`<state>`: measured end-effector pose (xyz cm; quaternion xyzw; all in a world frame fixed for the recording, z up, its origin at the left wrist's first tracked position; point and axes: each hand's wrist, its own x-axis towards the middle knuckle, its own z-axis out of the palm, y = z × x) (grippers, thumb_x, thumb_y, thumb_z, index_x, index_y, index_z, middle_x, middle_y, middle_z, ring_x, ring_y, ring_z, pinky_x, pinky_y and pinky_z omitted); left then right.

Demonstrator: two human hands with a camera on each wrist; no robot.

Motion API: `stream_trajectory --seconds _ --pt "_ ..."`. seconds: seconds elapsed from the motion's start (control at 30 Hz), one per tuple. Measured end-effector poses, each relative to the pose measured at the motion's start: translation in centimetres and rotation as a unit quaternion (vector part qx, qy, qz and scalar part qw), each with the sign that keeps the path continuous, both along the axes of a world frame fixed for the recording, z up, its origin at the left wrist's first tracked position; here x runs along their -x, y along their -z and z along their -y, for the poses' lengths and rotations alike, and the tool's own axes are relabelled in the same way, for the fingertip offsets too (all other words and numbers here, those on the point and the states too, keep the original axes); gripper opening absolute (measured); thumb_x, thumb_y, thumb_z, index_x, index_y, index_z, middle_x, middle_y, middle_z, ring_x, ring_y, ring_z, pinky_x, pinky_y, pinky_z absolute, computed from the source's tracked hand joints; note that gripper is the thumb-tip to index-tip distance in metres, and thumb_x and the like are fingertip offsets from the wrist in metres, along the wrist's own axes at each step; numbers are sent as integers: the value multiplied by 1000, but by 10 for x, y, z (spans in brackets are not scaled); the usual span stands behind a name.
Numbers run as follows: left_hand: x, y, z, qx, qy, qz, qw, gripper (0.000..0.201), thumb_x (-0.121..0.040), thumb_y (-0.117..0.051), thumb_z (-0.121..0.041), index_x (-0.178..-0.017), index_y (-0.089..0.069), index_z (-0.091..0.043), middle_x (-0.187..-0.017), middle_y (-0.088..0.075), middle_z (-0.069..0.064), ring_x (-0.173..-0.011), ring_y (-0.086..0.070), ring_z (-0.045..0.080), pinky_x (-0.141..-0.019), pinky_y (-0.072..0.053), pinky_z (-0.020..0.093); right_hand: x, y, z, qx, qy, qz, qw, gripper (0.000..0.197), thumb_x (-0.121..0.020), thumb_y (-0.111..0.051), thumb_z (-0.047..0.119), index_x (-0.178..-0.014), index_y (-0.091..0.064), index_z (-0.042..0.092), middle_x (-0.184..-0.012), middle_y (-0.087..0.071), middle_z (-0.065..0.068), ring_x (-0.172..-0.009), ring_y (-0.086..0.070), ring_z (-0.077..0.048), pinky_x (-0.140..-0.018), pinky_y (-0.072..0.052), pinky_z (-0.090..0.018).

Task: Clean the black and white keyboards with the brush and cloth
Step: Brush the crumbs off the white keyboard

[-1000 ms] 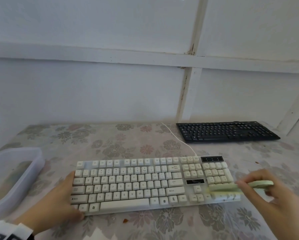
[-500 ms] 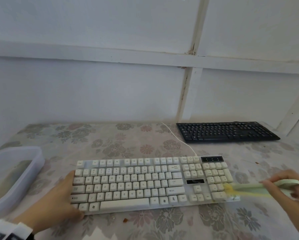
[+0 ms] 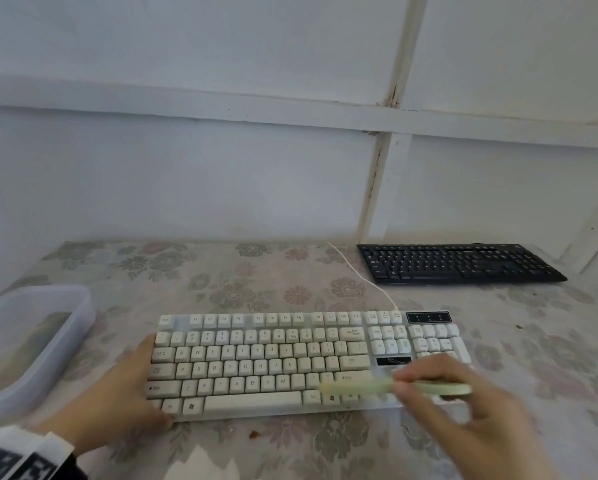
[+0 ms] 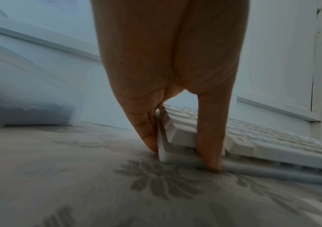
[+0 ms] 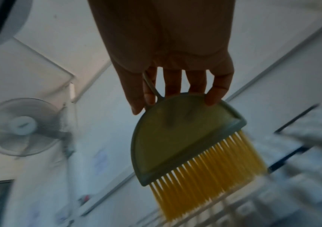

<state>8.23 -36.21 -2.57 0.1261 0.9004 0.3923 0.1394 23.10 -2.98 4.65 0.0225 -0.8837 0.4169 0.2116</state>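
The white keyboard (image 3: 273, 358) lies across the near middle of the flowered table. My left hand (image 3: 127, 393) braces its near left corner, with straight fingers along the left edge and the thumb against the front edge; the left wrist view shows my left hand (image 4: 181, 153) straddling that corner. My right hand (image 3: 411, 384) grips a pale green brush (image 3: 377, 388) with yellow bristles (image 5: 205, 176). The bristles lie on the lower rows near the right Shift key, blurred by motion. The black keyboard (image 3: 457, 263) lies untouched at the back right. I see no cloth.
A translucent plastic tub (image 3: 79, 306) stands at the left table edge with something dark greenish inside. The white keyboard's cable (image 3: 359, 275) runs back toward the wall. A small brown crumb (image 3: 254, 434) lies in front of the keyboard. White panelled walls close off the back.
The brush swept right off the keyboard's right end, then came back left; it now lies over the lower rows near the right Shift key. My left hand has stayed on the corner.
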Motion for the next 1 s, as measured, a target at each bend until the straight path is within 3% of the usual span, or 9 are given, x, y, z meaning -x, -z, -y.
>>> stream_trajectory --seconds 0.1,0.17,0.23,0.3,0.43,0.53,0.7,0.87,1.0 --pt "1 2 1 9 -2 -8 1000 94 -44 -78 -18 -126 -36 -34 -115 -59 -13 -104 -59 0 -81 -48 15 14 15 44 -66 -86 -6 994 56 -60 -45 88 -89 -63 44 -84 -68 24 -84 -65 1 -76 -52 -14" --pt "0 1 0 8 0 -9 1000 92 -47 -80 -17 -127 -35 -34 -116 -58 -14 -105 -58 0 -82 -47 14 28 25 73 -159 -80 -55 982 42 -63 -50 73 -89 -55 40 -73 -65 24 -76 -61 3 -58 -56 -20" --pt "-1 1 0 12 1 -14 1000 91 -50 -80 -16 -127 -35 -32 -117 -58 -14 -105 -58 0 -83 -47 13 36 33 98 -216 -90 -91 968 27 -68 -47 60 -85 -47 39 -65 -57 28 -72 -49 8 -50 -46 -11" --pt "-1 1 0 12 2 -18 1000 91 -48 -79 -16 -127 -36 -32 -116 -58 -14 -105 -58 0 -82 -48 14 39 40 119 -213 -97 -119 965 22 -72 -48 58 -85 -44 40 -68 -57 29 -73 -45 9 -58 -46 -12" --pt "-4 -1 -3 -14 4 -28 999 90 -52 -88 -21 -126 -36 -34 -117 -56 -17 -107 -57 -3 -84 -49 14 41 46 141 -181 -90 -161 966 17 -77 -48 54 -83 -42 39 -66 -58 24 -66 -56 -2 -55 -49 -22" --pt "-5 -2 -3 -30 7 -26 999 89 -54 -90 -24 -125 -37 -34 -117 -56 -17 -105 -54 -12 -79 -47 9 43 47 142 -188 -80 -157 966 17 -77 -47 54 -82 -41 39 -67 -58 23 -65 -57 -3 -55 -50 -23" --pt "-2 2 0 -2 2 -28 1000 89 -53 -82 -10 -126 -36 -32 -118 -55 -15 -106 -55 -4 -81 -47 10 39 49 140 -227 -58 -147 961 20 -71 -50 51 -79 -38 37 -61 -55 21 -59 -53 -5 -51 -45 -23" --pt "-2 -1 -1 19 8 -21 1000 91 -53 -78 -15 -129 -32 -34 -118 -54 -19 -106 -54 -2 -82 -45 11 34 51 97 -277 -39 -80 957 18 -70 -43 54 -79 -37 40 -65 -54 30 -65 -48 5 -54 -37 -9" --pt "-5 -4 -3 14 6 -16 1000 89 -56 -78 -12 -128 -31 -34 -117 -53 -19 -105 -54 -4 -78 -44 8 32 41 92 -243 -17 -128 961 17 -69 -47 50 -78 -40 39 -63 -54 25 -69 -42 2 -57 -42 -17"
